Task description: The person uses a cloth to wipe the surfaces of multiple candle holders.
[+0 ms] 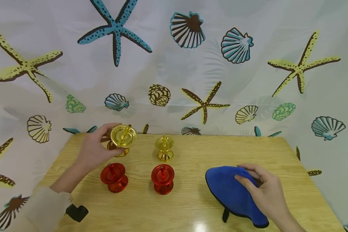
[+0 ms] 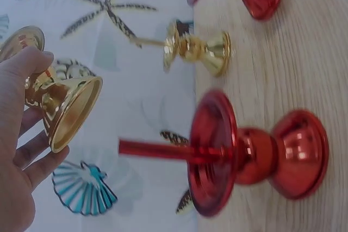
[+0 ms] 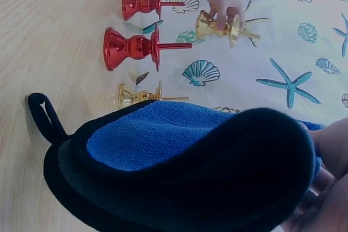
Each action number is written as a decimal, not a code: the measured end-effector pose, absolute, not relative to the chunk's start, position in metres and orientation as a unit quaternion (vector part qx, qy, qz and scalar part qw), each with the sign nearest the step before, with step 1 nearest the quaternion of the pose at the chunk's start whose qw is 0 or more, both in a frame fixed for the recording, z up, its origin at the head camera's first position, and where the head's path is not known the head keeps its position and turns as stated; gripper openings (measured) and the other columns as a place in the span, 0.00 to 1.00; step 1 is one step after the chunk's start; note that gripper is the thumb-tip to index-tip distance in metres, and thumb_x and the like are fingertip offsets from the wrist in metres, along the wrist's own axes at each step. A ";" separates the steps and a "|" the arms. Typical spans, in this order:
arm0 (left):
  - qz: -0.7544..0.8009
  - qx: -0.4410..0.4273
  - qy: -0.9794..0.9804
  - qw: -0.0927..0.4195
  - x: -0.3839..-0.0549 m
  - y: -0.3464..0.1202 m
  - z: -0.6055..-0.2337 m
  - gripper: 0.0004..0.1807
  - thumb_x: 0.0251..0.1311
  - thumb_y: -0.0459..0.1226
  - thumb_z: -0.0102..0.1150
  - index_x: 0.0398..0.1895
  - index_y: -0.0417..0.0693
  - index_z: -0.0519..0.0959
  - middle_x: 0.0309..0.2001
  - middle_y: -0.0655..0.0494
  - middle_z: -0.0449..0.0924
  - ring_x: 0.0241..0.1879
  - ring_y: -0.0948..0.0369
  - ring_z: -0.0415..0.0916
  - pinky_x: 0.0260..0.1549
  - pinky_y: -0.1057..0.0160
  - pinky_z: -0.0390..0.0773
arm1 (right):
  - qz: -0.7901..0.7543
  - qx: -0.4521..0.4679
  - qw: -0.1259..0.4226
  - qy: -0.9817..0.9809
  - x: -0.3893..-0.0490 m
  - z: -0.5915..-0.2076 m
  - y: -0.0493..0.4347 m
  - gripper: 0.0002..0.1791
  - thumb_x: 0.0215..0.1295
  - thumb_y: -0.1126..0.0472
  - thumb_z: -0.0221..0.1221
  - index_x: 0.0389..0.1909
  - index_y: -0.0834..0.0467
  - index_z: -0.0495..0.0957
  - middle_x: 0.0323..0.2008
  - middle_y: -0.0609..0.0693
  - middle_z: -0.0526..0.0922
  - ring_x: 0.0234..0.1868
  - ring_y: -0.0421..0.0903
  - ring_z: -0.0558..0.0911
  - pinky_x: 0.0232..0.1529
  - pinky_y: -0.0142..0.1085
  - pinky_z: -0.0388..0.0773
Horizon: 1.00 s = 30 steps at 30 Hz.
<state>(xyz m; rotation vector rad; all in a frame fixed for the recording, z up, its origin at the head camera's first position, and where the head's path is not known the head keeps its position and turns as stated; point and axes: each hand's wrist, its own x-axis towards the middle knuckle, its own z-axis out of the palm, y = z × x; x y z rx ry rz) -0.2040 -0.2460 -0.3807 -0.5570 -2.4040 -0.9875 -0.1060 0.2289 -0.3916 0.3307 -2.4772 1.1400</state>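
My left hand (image 1: pixel 94 148) holds a gold candlestick (image 1: pixel 123 137) by its stem, raised off the table at the back left. In the left wrist view its flared base (image 2: pixel 76 107) faces down and to the right. A second gold candlestick (image 1: pixel 165 154) stands on the table to the right. Nearer me stand two red candlesticks, one on the left (image 1: pixel 118 183) and one in the middle (image 1: pixel 163 186), each with a spike in its dish. On the right my right hand (image 1: pixel 268 188) pinches a blue cloth (image 1: pixel 232 190) with black edging and a black loop (image 3: pixel 46 118).
The light wood table (image 1: pixel 197 206) meets a white curtain (image 1: pixel 168 71) printed with starfish and shells at its back and sides. A small black object (image 1: pixel 76 212) shows beside the left sleeve.
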 end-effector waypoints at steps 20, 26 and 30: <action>-0.384 -0.302 -0.835 0.255 -0.166 -0.152 -0.379 0.42 0.36 0.29 0.87 0.62 0.44 0.81 0.45 0.55 0.91 0.42 0.61 0.87 0.44 0.72 0.85 | 0.452 0.138 0.211 -0.855 -0.119 -0.381 0.212 0.15 0.59 0.71 0.73 0.47 0.59 0.87 0.36 0.53 0.94 0.38 0.24 0.86 0.37 0.21 0.83; -0.360 -0.336 -0.827 0.270 -0.156 -0.122 -0.386 0.42 0.34 0.34 0.86 0.61 0.43 0.81 0.42 0.55 0.90 0.37 0.64 0.85 0.36 0.63 0.86 | 0.471 0.159 0.221 -0.839 -0.119 -0.377 0.203 0.12 0.58 0.71 0.73 0.43 0.59 0.90 0.35 0.55 0.94 0.34 0.24 0.87 0.34 0.22 0.83; -0.336 -0.357 -0.827 0.274 -0.149 -0.105 -0.390 0.41 0.34 0.36 0.86 0.61 0.45 0.82 0.44 0.56 0.90 0.38 0.64 0.84 0.36 0.66 0.84 | 0.484 0.180 0.219 -0.828 -0.120 -0.374 0.198 0.13 0.58 0.73 0.73 0.44 0.59 0.90 0.36 0.56 0.94 0.36 0.24 0.87 0.35 0.22 0.84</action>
